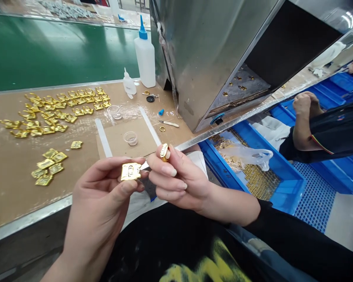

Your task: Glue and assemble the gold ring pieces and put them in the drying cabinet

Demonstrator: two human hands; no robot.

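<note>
head view: the left hand (101, 192) pinches a square gold piece (131, 171) between thumb and fingers, its face turned up. just beside it, the right hand (182, 176) grips a small gold part (164, 152) between thumb and forefinger, its narrow end upward; the two pieces are near each other, but i can't tell whether they touch. past the hands, a clear cup (131, 138) stands on a cardboard sheet (114, 135) between two white strips. to the left lie loose gold squares (49, 166); to the right, a gold ring (162, 128) lies near a knife (169, 123). farther off are rows of gold pieces with loops (48, 111), then a small white bottle (129, 83) and a taller blue-capped bottle (145, 58) beside a metal cabinet (194, 58). behind them stretches a green surface (61, 51).
</note>
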